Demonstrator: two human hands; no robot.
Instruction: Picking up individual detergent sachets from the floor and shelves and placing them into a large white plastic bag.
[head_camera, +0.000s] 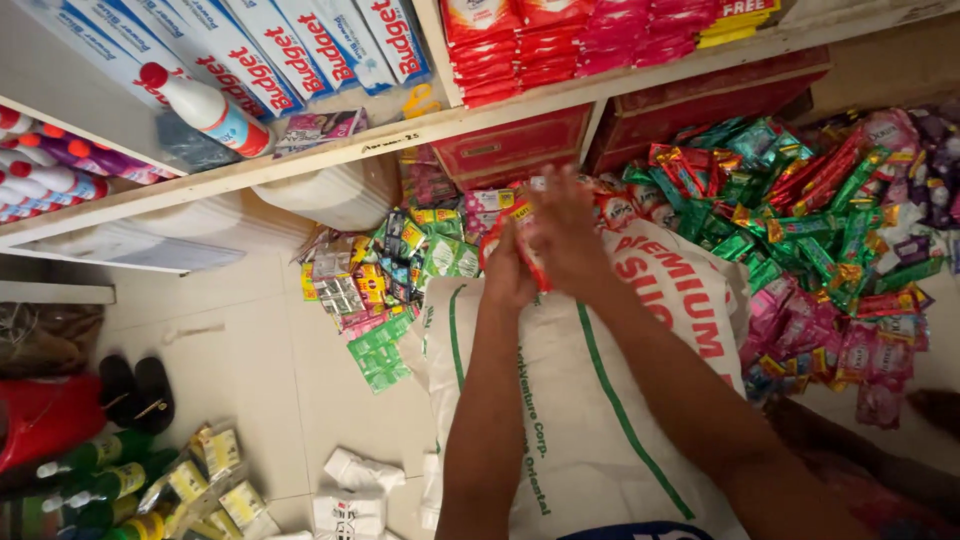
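Note:
Both my hands meet over the top of a large white woven sack (590, 400) with green stripes and red print. My left hand (507, 268) and my right hand (566, 235) are together closed on a small stack of red sachet packets (527, 250), held just above the sack's upper edge. Motion blur hides the fingers' exact grip. Around the hands, on the floor, lie heaps of small sachets: green and red ones (790, 210) to the right, pink ones (850, 345) further right, mixed ones (400, 270) to the left.
A wooden shelf (400, 140) runs above, holding boxes, red packets and a white bottle with a red cap (205, 108). Red cartons (520, 145) stand under it. Green bottles (90, 480), black slippers (135, 390) and white packets (350, 495) lie on the tiled floor at lower left.

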